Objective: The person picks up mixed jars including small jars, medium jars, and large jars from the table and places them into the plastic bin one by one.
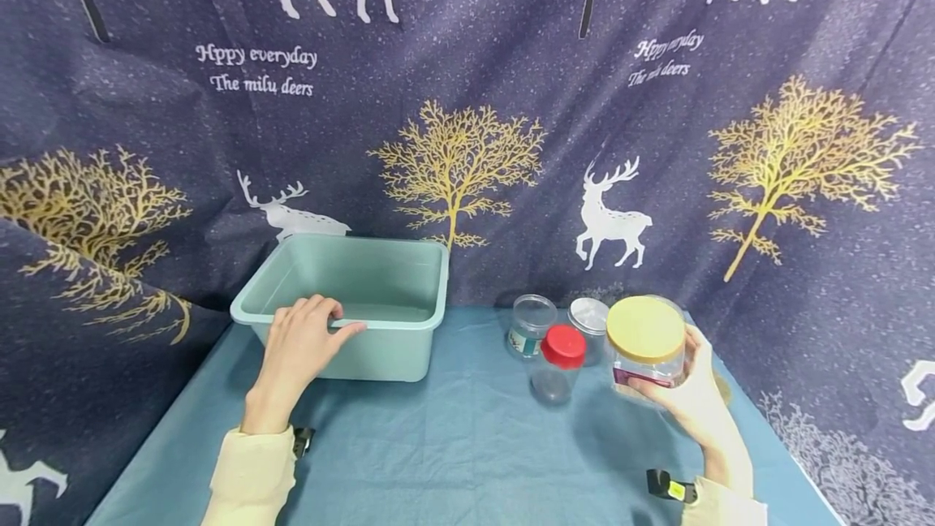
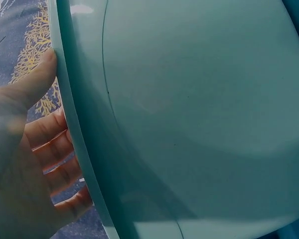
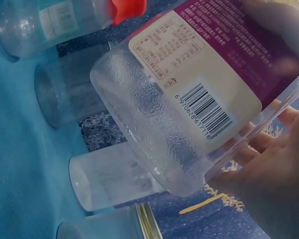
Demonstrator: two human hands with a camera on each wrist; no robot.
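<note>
I am gripping the yellow-lidded jar (image 1: 646,342) in my right hand (image 1: 690,396), lifted just right of the red-capped bottle (image 1: 559,362), while my left hand (image 1: 298,347) is curling over the green tub's (image 1: 409,323) near rim, and swinging low could topple that bottle.

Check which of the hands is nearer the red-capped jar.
Right. The right hand grips the yellow-lidded jar just beside the red-capped jar; the left hand holds the green tub's rim, farther away.
</note>
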